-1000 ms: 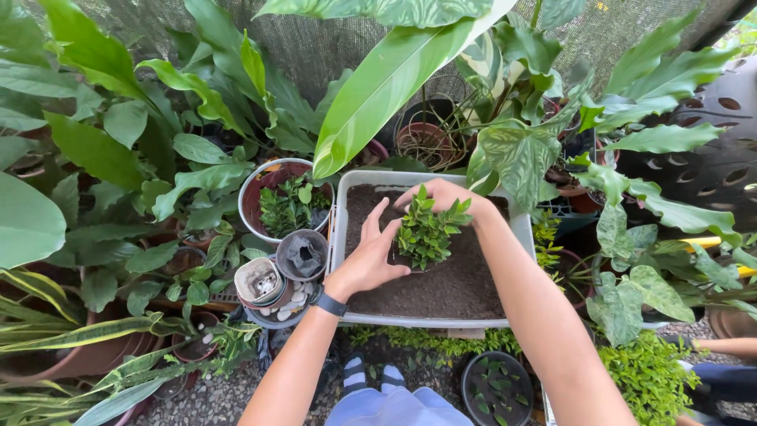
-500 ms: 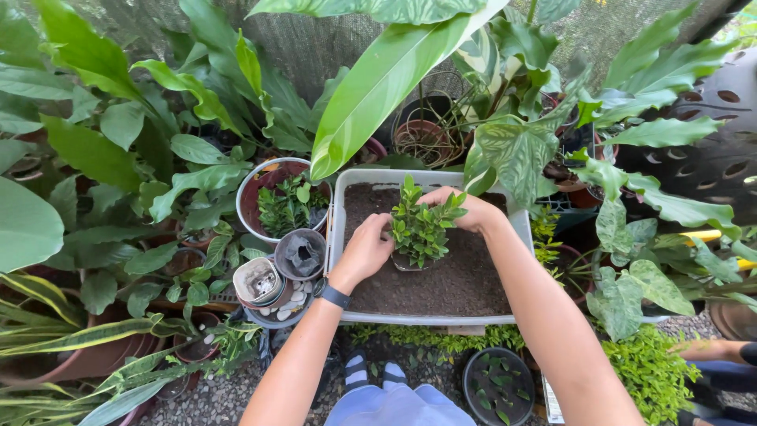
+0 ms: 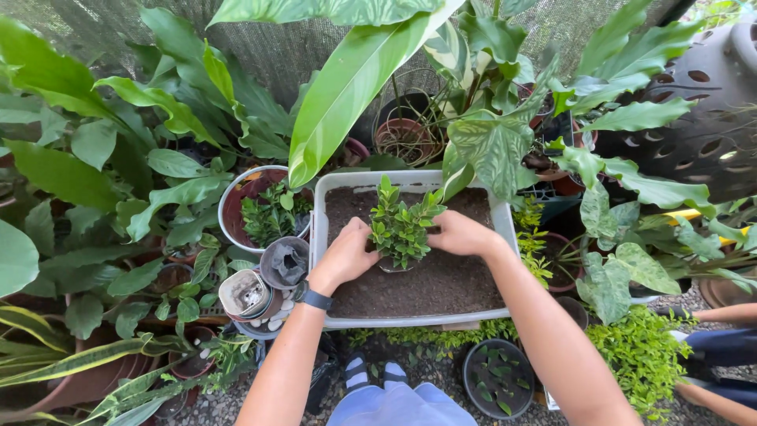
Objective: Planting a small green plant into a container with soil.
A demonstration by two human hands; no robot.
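From the head camera, a pale rectangular plastic tub point(image 3: 322, 237) filled with dark potting soil point(image 3: 441, 280) sits in the middle of the view. A small leafy plant point(image 3: 400, 225) in a small pot stands upright in the soil, toward the tub's far side. The left hand point(image 3: 347, 254) is curled against the plant's left side, fingers closed around the base, and the right hand point(image 3: 457, 233) presses in from the right side the same way, so both hands clasp the plant between them. A dark wristband point(image 3: 315, 299) circles the left wrist at the tub's near left corner.

Left of the tub stands a round pot point(image 3: 236, 197) holding a similar small plant, with stacked small empty pots point(image 3: 284, 263) just beside the tub's left wall. A broad green leaf point(image 3: 355, 79) arches above the tub's far edge. A black pot of seedlings point(image 3: 497, 379) sits on gravel near the tub's near right corner.
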